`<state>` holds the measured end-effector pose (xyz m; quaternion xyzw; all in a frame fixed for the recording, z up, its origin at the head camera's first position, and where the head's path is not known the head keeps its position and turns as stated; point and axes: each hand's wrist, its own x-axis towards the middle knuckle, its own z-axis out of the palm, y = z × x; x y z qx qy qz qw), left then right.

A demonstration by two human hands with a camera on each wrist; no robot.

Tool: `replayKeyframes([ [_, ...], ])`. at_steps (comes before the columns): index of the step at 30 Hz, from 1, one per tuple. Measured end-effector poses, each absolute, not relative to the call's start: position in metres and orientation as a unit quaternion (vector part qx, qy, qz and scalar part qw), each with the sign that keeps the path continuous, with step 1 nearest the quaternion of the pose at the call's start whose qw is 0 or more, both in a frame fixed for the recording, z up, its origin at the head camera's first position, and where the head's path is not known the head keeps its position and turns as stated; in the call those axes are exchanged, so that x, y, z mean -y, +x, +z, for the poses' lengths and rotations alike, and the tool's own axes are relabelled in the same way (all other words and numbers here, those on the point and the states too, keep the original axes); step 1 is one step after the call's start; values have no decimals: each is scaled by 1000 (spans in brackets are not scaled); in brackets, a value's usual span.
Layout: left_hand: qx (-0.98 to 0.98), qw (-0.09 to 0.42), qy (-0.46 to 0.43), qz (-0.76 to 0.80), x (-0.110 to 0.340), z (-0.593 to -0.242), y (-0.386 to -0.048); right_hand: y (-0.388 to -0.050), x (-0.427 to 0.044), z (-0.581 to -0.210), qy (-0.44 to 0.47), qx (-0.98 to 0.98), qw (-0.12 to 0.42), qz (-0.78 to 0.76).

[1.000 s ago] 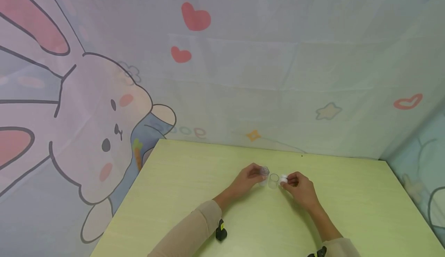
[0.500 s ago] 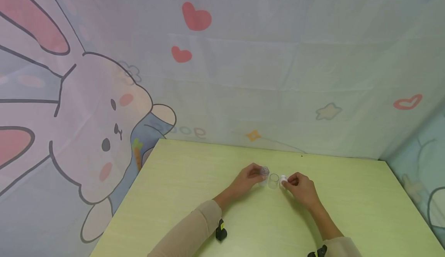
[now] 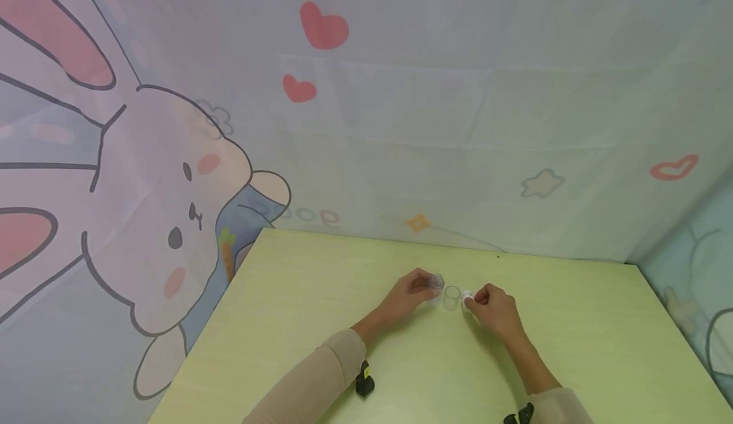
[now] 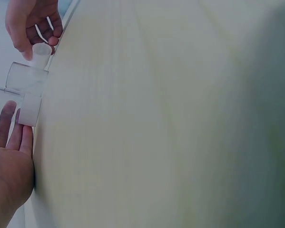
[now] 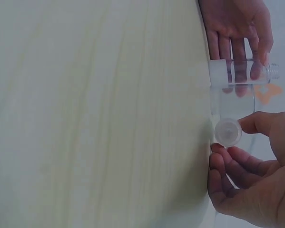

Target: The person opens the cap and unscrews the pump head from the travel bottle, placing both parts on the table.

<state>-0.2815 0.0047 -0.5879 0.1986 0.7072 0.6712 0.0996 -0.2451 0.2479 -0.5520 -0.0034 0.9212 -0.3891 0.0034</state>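
Observation:
My left hand [image 3: 413,293] grips a clear bottle [image 5: 249,72] with a threaded, capless neck, upright on the table; its lower part looks whitish. Right beside it stands a clear, open-topped cup [image 3: 451,298], which neither hand holds. On the cup's other side, my right hand [image 3: 497,312] pinches a small white bottle [image 3: 467,300] between thumb and fingers. A round, translucent end of that white bottle faces the right wrist camera. In the left wrist view the white bottle [image 4: 41,56] appears behind the cup, and its lower part is hidden.
All three vessels stand close together on a pale yellow-green table [image 3: 343,271]. Behind the table hangs a cloth backdrop [image 3: 401,125] printed with a rabbit and hearts. Black wrist devices show at the left sleeve [image 3: 321,373] and the right sleeve [image 3: 558,406].
My right thumb and fingers have shifted slightly to the right on the small white bottle, baring more of it. My left hand, the clear bottle and the cup stay in place.

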Motion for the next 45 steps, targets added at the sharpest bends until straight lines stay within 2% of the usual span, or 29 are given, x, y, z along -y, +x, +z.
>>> replayKeyframes([
  [28, -708, 92, 196, 672, -5, -588, -283, -248, -251, -542, -8, -934, 40, -356],
  [45, -713, 109, 197, 664, -4, -584, -282, -245, -258, -541, -5, -927, 64, -370],
])
